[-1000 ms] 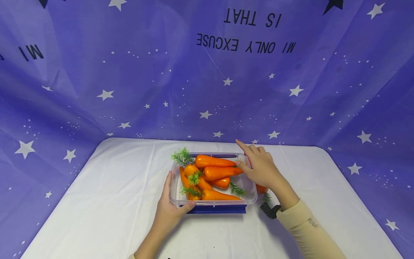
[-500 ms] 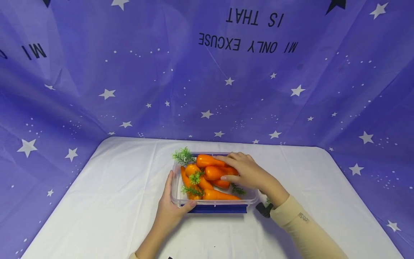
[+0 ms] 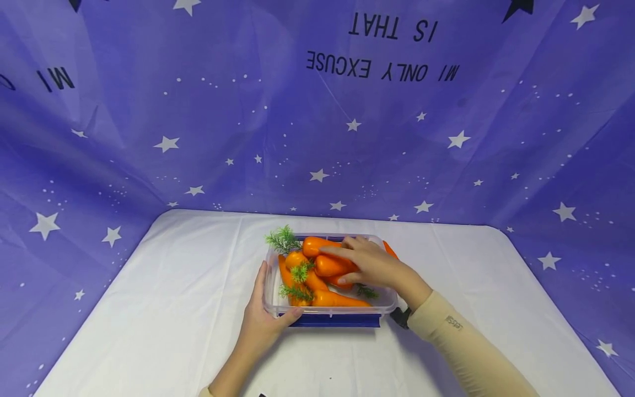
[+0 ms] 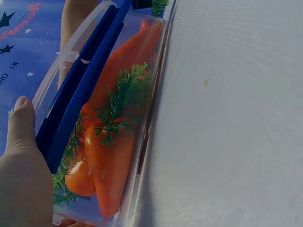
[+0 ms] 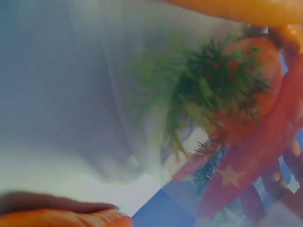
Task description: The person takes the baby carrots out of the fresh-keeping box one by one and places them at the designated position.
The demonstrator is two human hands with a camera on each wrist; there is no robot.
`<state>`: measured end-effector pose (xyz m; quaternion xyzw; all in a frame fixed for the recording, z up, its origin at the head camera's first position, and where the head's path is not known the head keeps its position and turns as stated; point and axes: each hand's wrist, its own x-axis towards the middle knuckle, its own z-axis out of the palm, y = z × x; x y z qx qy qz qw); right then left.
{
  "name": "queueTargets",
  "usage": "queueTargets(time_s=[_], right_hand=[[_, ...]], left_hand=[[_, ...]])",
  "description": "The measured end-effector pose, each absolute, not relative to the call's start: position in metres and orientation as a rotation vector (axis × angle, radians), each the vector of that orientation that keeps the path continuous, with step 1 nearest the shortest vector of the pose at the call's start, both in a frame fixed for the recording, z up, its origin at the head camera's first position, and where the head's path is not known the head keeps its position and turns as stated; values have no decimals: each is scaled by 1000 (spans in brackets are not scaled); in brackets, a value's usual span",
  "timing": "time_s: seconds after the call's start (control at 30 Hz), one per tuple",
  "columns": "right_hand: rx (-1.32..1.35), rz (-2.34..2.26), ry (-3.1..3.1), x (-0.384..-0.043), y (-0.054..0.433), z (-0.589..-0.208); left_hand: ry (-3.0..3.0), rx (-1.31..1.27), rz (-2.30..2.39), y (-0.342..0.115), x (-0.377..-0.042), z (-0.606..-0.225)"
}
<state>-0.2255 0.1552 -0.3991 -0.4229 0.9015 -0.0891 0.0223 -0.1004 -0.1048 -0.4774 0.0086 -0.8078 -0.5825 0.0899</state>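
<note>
A clear plastic box (image 3: 329,310) with blue side latches holds several orange carrots with feathery green tops. My left hand (image 3: 263,322) holds its near-left corner, thumb over the front rim and fingers along the end wall. In the left wrist view, the thumb (image 4: 21,113) lies beside a blue latch (image 4: 87,82), with a carrot (image 4: 111,165) pressed close to the clear wall. My right hand (image 3: 379,264) reaches in over the far rim, index finger and thumb on either side of a carrot (image 3: 326,266). That carrot's thin end is hidden under the palm.
Outside the box's right end, another carrot (image 3: 390,250) shows partly behind the right hand. A dark wrist device (image 3: 401,318) sits by the right cuff. The table (image 3: 149,309) has a white cloth, with a purple starry curtain (image 3: 278,121) around its back and sides.
My right hand has come from the box's right end leftward over the carrots, and its thumb and index finger have settled around one. The left hand keeps its hold on the box.
</note>
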Motion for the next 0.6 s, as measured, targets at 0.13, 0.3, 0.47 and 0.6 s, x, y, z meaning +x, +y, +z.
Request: queueTargets(time_s=[0.13,0.3,0.47,0.6], right_hand=[[-1277,-259,2801,-225,154,-403],[-1304,-198,2835,-222,152,-406],[-1304,-131,2856,-218,150,-409],[-1313,-155,2847,-216,149,-409]], left_hand=[[-2402,19,-1731,-104,-100,-477],[-2401,17,-1731,-104,-100,-477],[-2405,16,-1723,-104,-101,-478],[-2400,20,-1735,-104,-100,-478]])
